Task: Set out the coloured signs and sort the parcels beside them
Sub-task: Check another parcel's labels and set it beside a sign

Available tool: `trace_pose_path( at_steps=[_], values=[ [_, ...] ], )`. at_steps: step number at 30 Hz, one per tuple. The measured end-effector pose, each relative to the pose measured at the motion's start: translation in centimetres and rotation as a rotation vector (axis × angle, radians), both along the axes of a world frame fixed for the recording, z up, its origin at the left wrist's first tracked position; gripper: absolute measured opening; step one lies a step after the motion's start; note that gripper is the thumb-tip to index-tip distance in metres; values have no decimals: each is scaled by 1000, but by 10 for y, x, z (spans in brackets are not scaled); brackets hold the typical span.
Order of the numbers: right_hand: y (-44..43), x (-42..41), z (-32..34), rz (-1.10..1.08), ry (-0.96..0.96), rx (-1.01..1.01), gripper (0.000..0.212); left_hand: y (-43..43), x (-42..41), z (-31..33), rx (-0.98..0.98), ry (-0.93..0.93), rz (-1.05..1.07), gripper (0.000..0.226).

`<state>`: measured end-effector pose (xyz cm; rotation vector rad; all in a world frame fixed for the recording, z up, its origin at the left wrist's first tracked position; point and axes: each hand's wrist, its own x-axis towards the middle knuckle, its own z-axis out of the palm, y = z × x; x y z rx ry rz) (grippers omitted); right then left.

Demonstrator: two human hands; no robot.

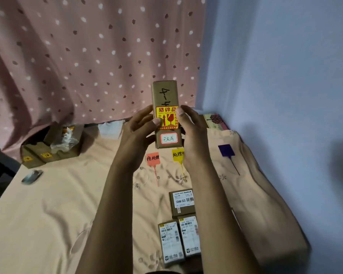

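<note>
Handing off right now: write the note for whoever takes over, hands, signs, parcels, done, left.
Left hand and right hand both grip the tall brown cardboard parcel with the yellow fragile sticker, raised above the peach bedsheet.
Done: red tag sign, yellow tag sign and purple tag sign lie in a row.
Three small brown labelled parcels lie nearer than the yellow sign.
To do: set the held parcel beside its sign.

At frame centre the left grip and right grip hold a brown parcel upright, thumbs on its yellow sticker. Below it, on the bed, lie a red sign, a yellow sign and, further right, a purple sign. Three small parcels lie at lower centre.
</note>
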<state>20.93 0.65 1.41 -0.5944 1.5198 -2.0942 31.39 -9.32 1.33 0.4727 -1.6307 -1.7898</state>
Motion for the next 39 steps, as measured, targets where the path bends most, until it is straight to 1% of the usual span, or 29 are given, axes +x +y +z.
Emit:
trace_pose_path(
  at_steps=[7,10,12,14,16,18,23,25,28,31,33,36,39],
  values=[
    [58,-15,-26,-21,-165,24,17,38,-26,-37,115,-41,-128,54],
    [70,-28,-38,-35,-179,85,21,47,-42,-51,143,-68,-143,49],
    [70,-39,-44,-33,-181,119,27,48,-52,-56,152,-93,-119,52],
    [65,-53,-48,-12,-204,127,26,44,-62,-57,171,-104,-76,56],
    [57,-70,-49,29,-216,132,23,40,-76,-58,176,-105,-31,55],
    [49,-92,-51,69,-225,137,25,37,-92,-59,178,-103,9,52],
    [38,-156,-59,116,-235,155,28,35,-149,-65,187,-117,95,61],
    [34,-179,-66,150,-247,176,29,32,-170,-73,194,-133,115,60],
    [28,-212,-85,200,-288,231,27,29,-199,-98,235,-162,123,50],
    [19,-235,-117,222,-321,295,31,31,-221,-135,327,-169,172,42],
    [11,-245,-144,233,-343,345,32,33,-233,-165,389,-186,210,43],
    [3,-251,-185,256,-403,427,35,32,-241,-205,486,-232,258,50],
    [-6,-255,-220,274,-463,496,37,28,-245,-235,535,-279,292,47]
  ],
)
